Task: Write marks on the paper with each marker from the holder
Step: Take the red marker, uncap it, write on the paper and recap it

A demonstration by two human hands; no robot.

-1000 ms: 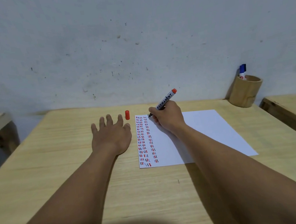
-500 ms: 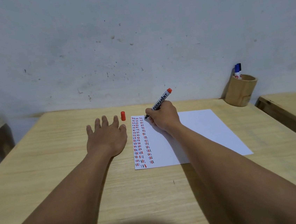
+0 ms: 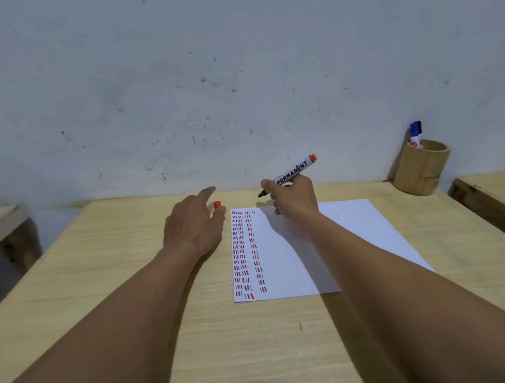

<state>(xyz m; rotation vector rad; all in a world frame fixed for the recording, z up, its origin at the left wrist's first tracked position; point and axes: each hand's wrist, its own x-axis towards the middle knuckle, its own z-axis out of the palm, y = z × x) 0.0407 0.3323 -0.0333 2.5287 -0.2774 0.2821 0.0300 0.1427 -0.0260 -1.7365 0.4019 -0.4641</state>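
marker: uncapped, tip lifted off the sheet, centre of frame, tilted up-right
right hand: fingers pinching marker barrel
paper: flat on table, red and dark dashes in columns at its left edge
cap: red, just left of paper's top corner
left hand: fingers curled around cap, touching it
holder: far right, blue marker inside
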